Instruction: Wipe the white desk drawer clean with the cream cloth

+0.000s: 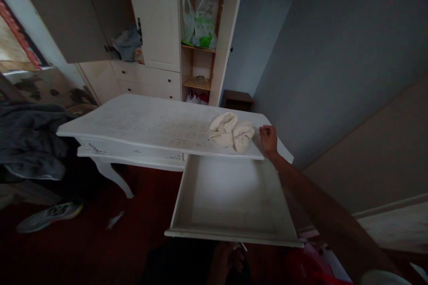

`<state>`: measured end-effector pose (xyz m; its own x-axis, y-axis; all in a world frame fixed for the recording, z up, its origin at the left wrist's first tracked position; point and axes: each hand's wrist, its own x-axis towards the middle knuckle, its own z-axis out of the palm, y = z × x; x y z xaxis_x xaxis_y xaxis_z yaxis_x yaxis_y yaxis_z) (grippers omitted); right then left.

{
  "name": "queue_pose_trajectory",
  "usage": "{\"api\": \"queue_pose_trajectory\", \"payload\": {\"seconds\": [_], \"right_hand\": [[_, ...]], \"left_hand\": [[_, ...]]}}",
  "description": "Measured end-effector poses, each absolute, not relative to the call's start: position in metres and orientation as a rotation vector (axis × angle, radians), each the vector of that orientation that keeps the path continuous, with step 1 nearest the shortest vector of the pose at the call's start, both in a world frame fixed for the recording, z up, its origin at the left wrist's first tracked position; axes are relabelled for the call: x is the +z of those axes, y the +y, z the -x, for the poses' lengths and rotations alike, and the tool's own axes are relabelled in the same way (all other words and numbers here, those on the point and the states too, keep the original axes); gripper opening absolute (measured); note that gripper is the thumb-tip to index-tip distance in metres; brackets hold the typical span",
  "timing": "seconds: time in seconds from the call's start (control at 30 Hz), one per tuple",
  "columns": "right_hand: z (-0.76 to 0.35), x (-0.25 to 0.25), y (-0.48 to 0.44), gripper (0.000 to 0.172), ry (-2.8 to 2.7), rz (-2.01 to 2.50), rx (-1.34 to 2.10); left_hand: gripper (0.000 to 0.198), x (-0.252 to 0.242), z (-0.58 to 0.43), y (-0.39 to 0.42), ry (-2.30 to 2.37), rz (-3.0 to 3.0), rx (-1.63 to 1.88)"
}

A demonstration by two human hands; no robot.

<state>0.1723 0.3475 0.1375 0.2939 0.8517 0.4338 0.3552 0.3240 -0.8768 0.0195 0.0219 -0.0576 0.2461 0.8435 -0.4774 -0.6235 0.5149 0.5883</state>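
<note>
My right hand (pixel 268 139) reaches over the right end of a white table (pixel 143 120), fingers curled in a pinch beside a cream cloth bundle (pixel 231 131) that lies on the tabletop. I cannot make out whether the fingers hold anything. Below the tabletop, a white drawer (pixel 230 196) is pulled far out and looks bare inside. My left hand (pixel 224 259) is in shadow under the drawer's front edge; its fingers are too dark to read.
A white wardrobe (pixel 157 22) stands behind the table, with an open door and plastic bags (pixel 199 22) on a shelf. Grey clothing (pixel 30 138) is heaped at the left. A sneaker (pixel 50 216) lies on the dark red floor. A grey wall runs along the right.
</note>
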Motion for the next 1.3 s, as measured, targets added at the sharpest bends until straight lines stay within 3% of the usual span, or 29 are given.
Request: {"api": "queue_pose_trajectory", "payload": {"seconds": [0.17, 0.3, 0.4, 0.47, 0.63, 0.73, 1.0, 1.13, 1.3], "right_hand": [[-0.139, 0.169, 0.360, 0.056, -1.552, 1.250, 0.191], [-0.093, 0.199, 0.372, 0.092, -1.979, 1.479, 0.245], [-0.060, 0.206, 0.375, 0.108, -2.296, 1.691, 0.377], [-0.043, 0.203, 0.372, 0.100, -2.455, 1.770, 0.384], [-0.029, 0.192, 0.345, 0.045, -2.521, 1.680, 0.132], [-0.039, 0.187, 0.313, 0.032, -2.472, 1.525, -0.024], [-0.086, 0.132, 0.188, 0.033, -2.668, 1.140, -0.088], [-0.122, 0.092, 0.160, 0.036, -2.696, 1.377, -0.141], [-0.160, 0.070, 0.188, 0.040, -2.264, 1.904, -0.011]], "left_hand": [[0.059, -0.061, -0.010, 0.018, 0.731, -0.328, 1.041], [0.070, -0.069, -0.010, 0.017, 0.756, -0.345, 1.131], [0.072, -0.076, -0.012, 0.017, 0.811, -0.362, 1.145], [0.070, -0.078, -0.013, 0.018, 0.835, -0.393, 1.128], [0.074, -0.073, -0.013, 0.020, 0.863, -0.428, 1.056], [0.075, -0.070, -0.013, 0.018, 0.872, -0.396, 1.052], [0.069, -0.081, -0.017, 0.017, 0.810, -0.303, 1.092], [0.067, -0.071, -0.014, 0.017, 0.832, -0.311, 1.078], [0.058, -0.057, -0.005, 0.015, 0.845, -0.441, 1.116]]}}
